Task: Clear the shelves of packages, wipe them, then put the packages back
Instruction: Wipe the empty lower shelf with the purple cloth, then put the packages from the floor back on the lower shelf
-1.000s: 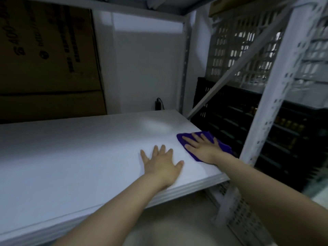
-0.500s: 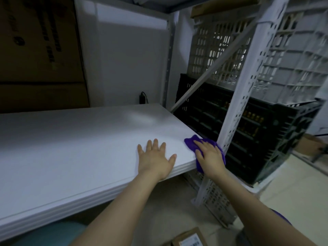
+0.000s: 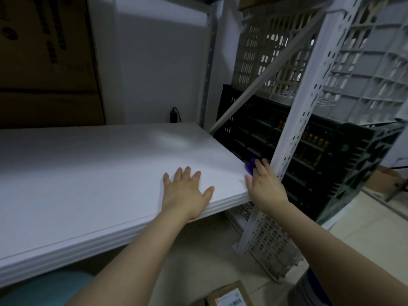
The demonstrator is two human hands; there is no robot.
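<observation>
White flat shelf board (image 3: 88, 173) bare: clearing looks done, wipe underway. L hand (image 3: 185, 193) flat, fingers spread on it; R hand (image 3: 265, 188) curls round purple cloth (image 3: 250, 165) at board's R edge. Labelled cardboard package (image 3: 229, 297) on floor; restock pending.

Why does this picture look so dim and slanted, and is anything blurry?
Head view: dim overall, a soft bright patch on the white shelf; the wide lens tilts the metal upright; the purple cloth by the right hand looks smeared; cardboard boxes at left sit in shadow.
</observation>
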